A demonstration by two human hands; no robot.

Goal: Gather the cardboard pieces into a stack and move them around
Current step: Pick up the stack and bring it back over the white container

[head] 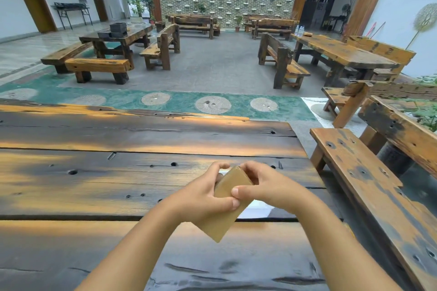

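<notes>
A stack of brown cardboard pieces is held tilted above the dark wooden table, near its right end. My left hand grips the stack's left side, thumb across the top face. My right hand holds the upper right end, thumb pressed on the top face next to the left thumb. The stack's lower corner points toward me. How many pieces it holds cannot be told. A white patch shows on the table under my right wrist.
A wooden bench runs along the table's right side. Beyond the table's far edge lie a green floor strip with round stone discs and more wooden tables and benches.
</notes>
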